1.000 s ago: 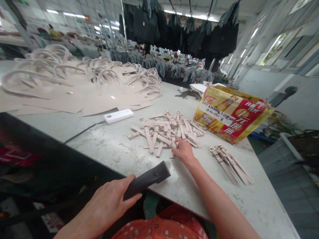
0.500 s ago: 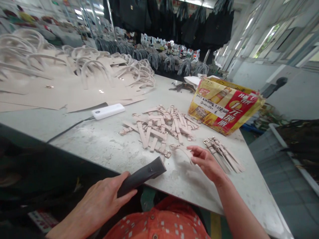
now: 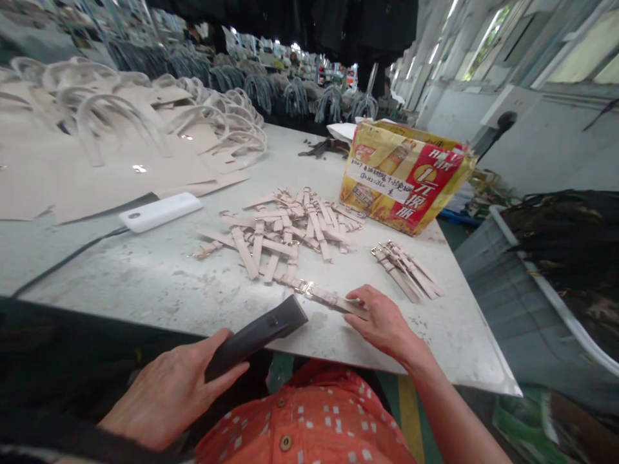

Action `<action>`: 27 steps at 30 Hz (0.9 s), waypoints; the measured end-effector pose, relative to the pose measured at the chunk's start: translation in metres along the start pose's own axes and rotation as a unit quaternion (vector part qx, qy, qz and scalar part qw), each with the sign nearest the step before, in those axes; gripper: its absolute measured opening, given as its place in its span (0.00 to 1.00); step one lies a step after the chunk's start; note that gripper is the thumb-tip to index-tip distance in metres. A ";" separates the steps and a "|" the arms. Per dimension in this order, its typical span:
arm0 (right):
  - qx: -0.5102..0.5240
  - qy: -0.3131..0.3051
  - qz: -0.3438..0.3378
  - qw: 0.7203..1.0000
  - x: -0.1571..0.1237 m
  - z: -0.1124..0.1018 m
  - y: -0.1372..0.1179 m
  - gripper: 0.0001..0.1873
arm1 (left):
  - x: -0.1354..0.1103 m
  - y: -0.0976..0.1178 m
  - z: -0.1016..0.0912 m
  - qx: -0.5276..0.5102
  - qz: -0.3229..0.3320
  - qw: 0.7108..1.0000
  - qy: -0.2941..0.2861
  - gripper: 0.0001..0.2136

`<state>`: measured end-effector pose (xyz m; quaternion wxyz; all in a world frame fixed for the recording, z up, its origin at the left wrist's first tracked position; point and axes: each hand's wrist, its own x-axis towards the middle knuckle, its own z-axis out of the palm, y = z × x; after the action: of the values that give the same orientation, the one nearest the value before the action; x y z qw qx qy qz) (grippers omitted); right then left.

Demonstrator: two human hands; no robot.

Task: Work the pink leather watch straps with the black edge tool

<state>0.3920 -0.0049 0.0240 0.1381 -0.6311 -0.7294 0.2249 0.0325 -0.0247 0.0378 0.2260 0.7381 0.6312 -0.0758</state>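
Clenched around a black clipper-shaped handheld tool (image 3: 264, 332), the person's left hand (image 3: 181, 380) holds it over the near edge of the table, blunt tip pointing up and to the right; the right hand (image 3: 384, 322) has its thumb and fingers on either side of the tail end of a beige buckled strap (image 3: 336, 299), though whether they pinch it cannot be told. Largest of all is the pale, scuffed worktable (image 3: 145, 277), spread across the middle. On its far left lies a broad stack of beige bag panels (image 3: 97, 167) with looped handles (image 3: 104, 103) arching above. Off the table's right side stands a grey bin (image 3: 488, 270) holding dark material. A yellow and red carton (image 3: 406, 177), printed with a bottle and a big 1 and bearing a handwritten white label, stands near the right edge. Just left of it, loose beige straps (image 3: 316, 225) lie in a tangled pile, while a smaller group of straps (image 3: 406, 270) lies roughly parallel in front of the carton. Left of the pile rests a white oblong device (image 3: 162, 211) with a dark cable (image 3: 62, 259). The strap at the right hand lies between pile and tool, its gold-toned buckle (image 3: 309, 290) just beside another strap's buckle.
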 end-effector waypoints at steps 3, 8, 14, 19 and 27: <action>-0.004 0.041 -0.002 0.999 0.013 0.019 -0.014 0.20 | 0.002 0.003 -0.003 0.005 0.001 1.000 -0.011 0.24; -0.003 0.082 -0.020 0.996 0.025 0.042 -0.015 0.09 | 0.005 0.015 -0.018 0.015 -0.008 0.999 -0.030 0.26; 0.101 0.129 -0.117 0.979 0.018 0.059 0.001 0.09 | 0.011 0.036 -0.036 0.055 0.008 0.998 -0.040 0.24; 0.141 0.104 -0.154 0.972 0.015 0.058 0.006 0.11 | 0.016 0.048 -0.039 0.112 0.033 0.992 -0.056 0.24; 0.163 0.040 -0.128 0.978 0.021 0.045 0.001 0.17 | 0.024 0.049 -0.044 0.081 0.083 0.993 -0.013 0.20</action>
<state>0.3680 0.0088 -0.0170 0.2958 -0.5101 -0.7517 0.2954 0.0769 0.0104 0.0792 0.1791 0.8025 0.5568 -0.1179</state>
